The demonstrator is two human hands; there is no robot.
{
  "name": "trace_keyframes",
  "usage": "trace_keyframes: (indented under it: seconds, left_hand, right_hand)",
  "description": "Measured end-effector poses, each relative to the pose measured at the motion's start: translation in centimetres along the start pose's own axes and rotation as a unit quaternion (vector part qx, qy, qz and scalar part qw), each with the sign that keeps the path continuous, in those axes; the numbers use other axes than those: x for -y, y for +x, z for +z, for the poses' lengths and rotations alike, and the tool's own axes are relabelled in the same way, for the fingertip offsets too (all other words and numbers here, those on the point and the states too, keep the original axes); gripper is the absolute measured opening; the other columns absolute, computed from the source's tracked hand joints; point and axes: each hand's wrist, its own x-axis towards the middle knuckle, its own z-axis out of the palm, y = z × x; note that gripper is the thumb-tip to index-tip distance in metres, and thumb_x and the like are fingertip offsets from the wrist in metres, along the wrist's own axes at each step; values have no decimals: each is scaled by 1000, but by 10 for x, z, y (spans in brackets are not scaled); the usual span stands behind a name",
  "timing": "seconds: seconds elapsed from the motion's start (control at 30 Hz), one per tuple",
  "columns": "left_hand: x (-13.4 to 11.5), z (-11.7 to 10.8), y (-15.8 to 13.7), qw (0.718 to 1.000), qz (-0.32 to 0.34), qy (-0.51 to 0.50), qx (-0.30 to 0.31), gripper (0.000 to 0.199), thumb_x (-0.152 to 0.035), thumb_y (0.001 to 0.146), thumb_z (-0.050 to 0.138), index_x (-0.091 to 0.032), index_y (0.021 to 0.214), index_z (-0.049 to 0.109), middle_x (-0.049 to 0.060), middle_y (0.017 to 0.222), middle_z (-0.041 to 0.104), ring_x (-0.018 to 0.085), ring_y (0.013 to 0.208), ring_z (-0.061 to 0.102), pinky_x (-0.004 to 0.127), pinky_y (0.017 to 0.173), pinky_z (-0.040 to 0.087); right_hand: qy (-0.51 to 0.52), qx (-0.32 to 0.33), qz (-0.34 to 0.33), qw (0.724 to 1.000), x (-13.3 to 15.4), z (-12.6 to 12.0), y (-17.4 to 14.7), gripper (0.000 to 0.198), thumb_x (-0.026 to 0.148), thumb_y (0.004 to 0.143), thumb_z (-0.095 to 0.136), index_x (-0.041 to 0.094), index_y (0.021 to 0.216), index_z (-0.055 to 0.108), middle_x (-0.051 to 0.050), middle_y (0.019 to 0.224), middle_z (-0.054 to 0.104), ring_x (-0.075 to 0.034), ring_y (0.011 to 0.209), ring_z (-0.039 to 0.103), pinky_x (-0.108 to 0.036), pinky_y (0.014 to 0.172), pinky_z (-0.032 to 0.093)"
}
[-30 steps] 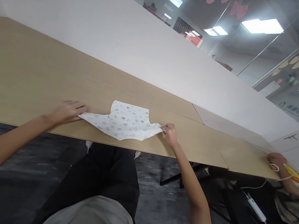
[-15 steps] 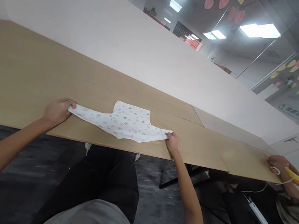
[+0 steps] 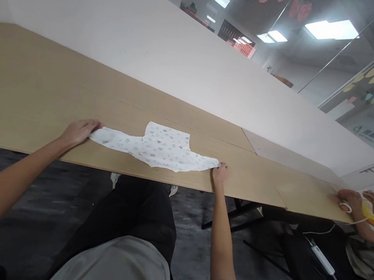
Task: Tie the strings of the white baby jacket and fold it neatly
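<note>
Small printed top (image 3: 166, 148) drawn out wide between two hands

Nearest are the wearer's dark trousers (image 3: 150, 210), below the table (image 3: 38, 86); on the table near its front edge lies the top, white with small prints, its body a block on the far side and its sleeves running out to either side. The left hand (image 3: 78, 132) has its fingers over the end of the left sleeve (image 3: 111, 139); whether they pinch or only press, I cannot tell; the right hand (image 3: 220, 173) is closed on the tip of the right sleeve (image 3: 202, 162).

A second ago the sleeves were bunched and the hands closer together; now the sleeves stretch farther, and the left one looks broader than half a second ago; I judge that the spreading is well along, with the right one narrower.

Beyond rises a white wall (image 3: 143, 56); hanging over it are lit ceiling lamps (image 3: 331, 29) seen through glass.
</note>
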Motion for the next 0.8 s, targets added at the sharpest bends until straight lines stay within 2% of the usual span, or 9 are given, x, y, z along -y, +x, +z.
trace_keyframes:
  seconds: [0.1,0.23,0.3,0.43,0.57,0.63,0.8]
  left_hand:
    - [-1,3,0,993,63,99,17,67,-57,86,39,-9,125,65,16,135,62,33,123,54,46,107,38]
    - [-2,7,0,980,87,178,15,68,-56,86,39,-12,133,61,16,145,54,39,133,44,57,111,29]
    - [0,6,2,981,97,170,18,67,-55,85,40,-13,131,62,14,142,57,37,131,47,54,112,29]
    - [8,3,6,990,105,87,39,64,-56,77,46,-13,120,68,11,130,66,29,115,58,39,105,41]
    - [9,0,4,996,72,37,38,64,-58,69,51,-14,112,70,7,123,70,26,104,61,34,98,46]
    - [7,-1,2,997,66,29,32,64,-56,68,52,-15,113,70,7,122,70,26,104,61,34,98,46]
    - [10,0,6,994,96,48,35,63,-49,69,48,-14,117,69,9,133,65,28,120,58,37,108,40]
  right_hand:
    - [44,-8,11,999,0,0,1,44,8,81,40,5,120,61,-22,117,63,-28,104,58,-35,91,42]
    - [124,-19,15,992,-5,-1,3,42,10,81,37,7,114,64,-19,108,68,-26,99,61,-34,88,44]
    - [175,-31,21,984,-9,-1,4,42,11,79,36,8,108,67,-18,106,70,-26,97,63,-33,88,45]
    - [262,-67,52,961,-15,1,6,39,17,78,35,11,91,71,-16,99,72,-26,95,64,-33,87,46]
    - [275,-64,58,958,-16,3,9,40,35,84,40,12,80,71,-16,84,73,-27,83,65,-33,80,47]
    - [261,-63,53,962,-17,4,9,40,41,83,44,11,79,71,-15,81,73,-26,80,64,-33,76,47]
    - [215,-56,50,974,-16,0,8,31,28,75,52,11,88,74,-15,90,75,-23,80,65,-30,75,47]
